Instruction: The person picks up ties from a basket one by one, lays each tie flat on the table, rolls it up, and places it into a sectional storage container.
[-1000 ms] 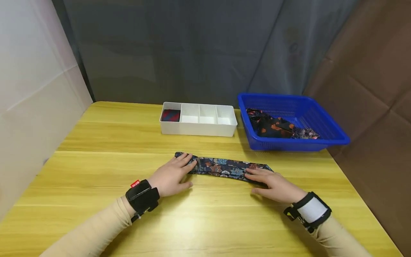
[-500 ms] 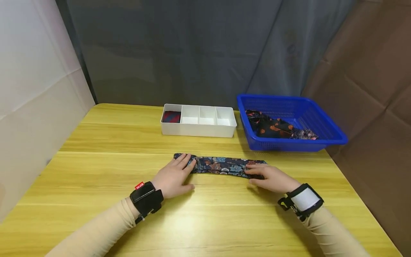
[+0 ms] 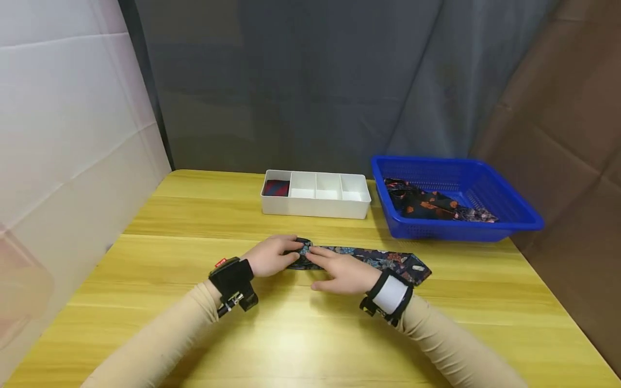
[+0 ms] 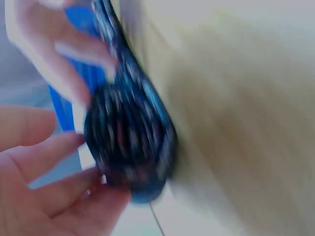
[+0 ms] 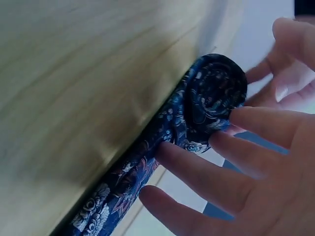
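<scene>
A dark floral necktie [image 3: 388, 260] lies across the wooden table, its left part wound into a roll [image 5: 212, 93] and its pointed, wide end flat at the right. My left hand [image 3: 269, 255] holds the roll from the left, fingers bent around its far side. From the right, my right hand [image 3: 345, 274] touches the roll and the strip beside it with nearly straight fingers. The left wrist view is blurred but shows the layered coil [image 4: 129, 130] from the side, with fingers of both hands against it.
Behind the necktie stands a white four-part organizer [image 3: 315, 207], a rolled red-and-navy necktie [image 3: 276, 188] in its leftmost compartment. At the back right is a blue plastic basket [image 3: 451, 230] holding dark patterned neckties [image 3: 429, 207]. Grey and brown cloth surrounds the table [image 3: 291, 334].
My right hand has moved left from the wide end to the roll, uncovering the tip. My left hand's fingers have bent around the roll. The head view has shifted slightly.
</scene>
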### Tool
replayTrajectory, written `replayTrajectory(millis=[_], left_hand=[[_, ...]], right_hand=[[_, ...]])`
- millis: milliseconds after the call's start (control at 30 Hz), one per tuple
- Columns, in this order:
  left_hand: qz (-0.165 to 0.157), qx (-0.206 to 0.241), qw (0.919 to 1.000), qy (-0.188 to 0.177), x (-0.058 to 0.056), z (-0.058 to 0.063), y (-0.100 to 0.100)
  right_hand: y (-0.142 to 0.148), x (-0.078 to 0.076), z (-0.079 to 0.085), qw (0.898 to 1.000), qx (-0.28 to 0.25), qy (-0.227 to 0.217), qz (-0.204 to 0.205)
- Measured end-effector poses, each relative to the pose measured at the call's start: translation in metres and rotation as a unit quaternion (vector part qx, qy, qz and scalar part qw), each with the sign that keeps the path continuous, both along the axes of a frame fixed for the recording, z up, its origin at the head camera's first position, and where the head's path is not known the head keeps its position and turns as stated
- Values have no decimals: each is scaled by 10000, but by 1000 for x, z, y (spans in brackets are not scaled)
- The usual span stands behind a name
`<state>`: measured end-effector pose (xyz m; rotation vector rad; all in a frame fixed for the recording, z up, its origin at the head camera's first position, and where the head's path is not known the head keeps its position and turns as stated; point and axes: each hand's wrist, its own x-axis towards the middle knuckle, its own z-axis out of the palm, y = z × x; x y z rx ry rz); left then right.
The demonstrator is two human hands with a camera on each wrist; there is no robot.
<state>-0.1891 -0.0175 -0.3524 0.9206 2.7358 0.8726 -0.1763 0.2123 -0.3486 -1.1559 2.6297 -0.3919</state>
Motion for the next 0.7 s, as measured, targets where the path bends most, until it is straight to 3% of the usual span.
replayTrajectory(millis=[233, 333, 533, 700], left_hand=[[553, -93, 9981, 241, -17, -1, -18], [795, -335, 9962, 113, -19, -6, -21], [1242, -400, 9909, -323, -17, -10, -29], [1449, -247, 9887, -290, -17, -4, -34]], right_hand=[[-8, 1, -4, 9996, 86, 225, -133], [-9, -1, -5, 9997, 7, 206, -136], [-11, -8, -8, 9951, -746, -518, -395], [-17, -14, -8, 9880, -1093, -945, -551]])
